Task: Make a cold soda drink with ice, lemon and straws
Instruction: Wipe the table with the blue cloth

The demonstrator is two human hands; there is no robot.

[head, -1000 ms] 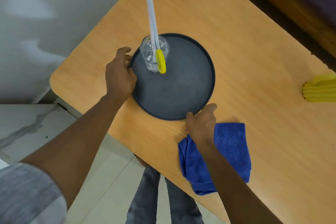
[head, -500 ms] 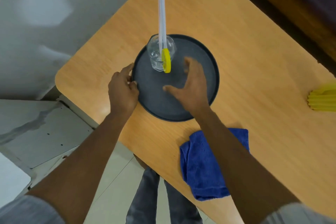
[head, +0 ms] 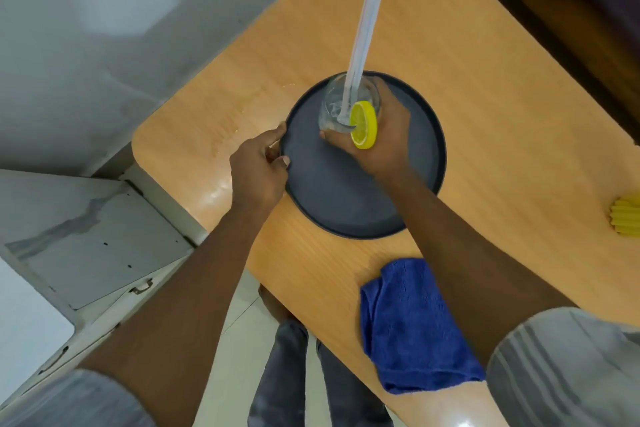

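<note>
Dark grey round tray (head: 346,204) sits on the light wooden worktop (head: 485,114). I see my right hand (head: 386,135) with fingers curled round the clear drinking glass (head: 337,104), which stands on the tray's far side; two white plastic straws (head: 362,45) stick out of it and a yellow lemon slice (head: 363,125) sits on its rim. My left hand (head: 258,172) pinches the tray's left edge. Crumpled blue cloth (head: 412,326) lies near the worktop's front edge.
</note>
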